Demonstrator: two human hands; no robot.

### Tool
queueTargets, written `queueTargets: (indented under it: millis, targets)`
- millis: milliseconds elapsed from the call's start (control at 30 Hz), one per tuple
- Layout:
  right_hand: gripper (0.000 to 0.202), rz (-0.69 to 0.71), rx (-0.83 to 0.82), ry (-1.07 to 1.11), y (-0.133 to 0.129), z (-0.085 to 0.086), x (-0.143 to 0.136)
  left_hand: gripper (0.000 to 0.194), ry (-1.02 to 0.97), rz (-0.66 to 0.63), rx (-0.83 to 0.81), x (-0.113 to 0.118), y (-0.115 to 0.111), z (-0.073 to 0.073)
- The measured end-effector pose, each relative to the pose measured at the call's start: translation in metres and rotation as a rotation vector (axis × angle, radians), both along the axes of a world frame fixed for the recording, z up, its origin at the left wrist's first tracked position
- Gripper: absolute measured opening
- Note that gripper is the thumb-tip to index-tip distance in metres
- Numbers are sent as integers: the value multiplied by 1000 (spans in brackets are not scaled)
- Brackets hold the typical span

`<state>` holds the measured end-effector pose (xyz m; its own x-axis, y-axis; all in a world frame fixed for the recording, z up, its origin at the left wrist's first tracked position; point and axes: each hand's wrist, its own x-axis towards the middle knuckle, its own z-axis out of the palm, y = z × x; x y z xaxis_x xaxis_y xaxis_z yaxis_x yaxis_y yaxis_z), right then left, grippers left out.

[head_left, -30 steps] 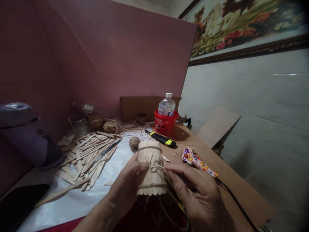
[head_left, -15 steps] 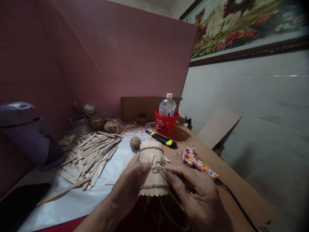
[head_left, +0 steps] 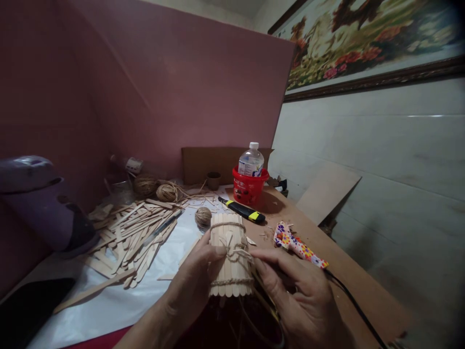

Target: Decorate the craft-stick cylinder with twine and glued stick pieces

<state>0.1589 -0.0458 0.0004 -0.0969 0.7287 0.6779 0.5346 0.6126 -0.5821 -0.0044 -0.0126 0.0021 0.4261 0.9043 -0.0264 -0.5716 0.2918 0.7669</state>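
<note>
A cylinder of craft sticks (head_left: 227, 271), bound by twine bands near its top and bottom, is held in front of me. My left hand (head_left: 194, 276) grips its left side, thumb on the front beside a small twine bow (head_left: 236, 252). At the right, my right hand (head_left: 298, 286) pinches the bow's strands between thumb and forefinger. A thin, pale loop hangs below my right hand. Just behind the cylinder lies a small twine ball (head_left: 203, 217).
Loose craft sticks (head_left: 123, 237) pile at the left. Behind stand a red bucket (head_left: 248, 188) with a bottle and a small brown pot (head_left: 213, 180). A utility knife (head_left: 243, 210) and flowered, corded tool (head_left: 300, 247) lie right. A purple object (head_left: 39, 208) stands far left.
My right thumb and forefinger have shifted slightly right, drawing the bow's strands a little outward. My left hand keeps its hold on the cylinder.
</note>
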Motion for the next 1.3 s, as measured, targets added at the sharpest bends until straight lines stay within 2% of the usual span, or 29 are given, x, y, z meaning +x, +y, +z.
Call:
queueTargets:
  millis: [167, 433, 567, 733, 800, 1067, 1200, 1300]
  targets:
    - [18, 18, -90, 36, 3, -3, 2, 31, -7, -29, 32, 0, 1, 1]
    - [17, 22, -119, 48, 3, -5, 4, 33, -11, -7, -7, 0, 1, -2]
    - [15, 24, -16, 109, 0, -1, 5, 38, 0, 11, -20, 1, 1, -1]
    - [14, -2, -45, 78, -4, -1, 4, 44, 18, 50, -30, 4, -2, 6]
    - [14, -3, -6, 88, -4, -4, 2, 48, 29, 51, -31, 5, -3, 6]
    - [19, -7, 166, -3, 3, -12, 0, 58, 87, 111, 72, 7, 0, -1]
    - [18, -59, 245, -93, 3, -11, 3, 62, 103, 87, 98, 8, 2, -6]
    - [20, -82, 266, -159, 1, -10, 5, 62, 73, 127, 89, 9, 3, -7]
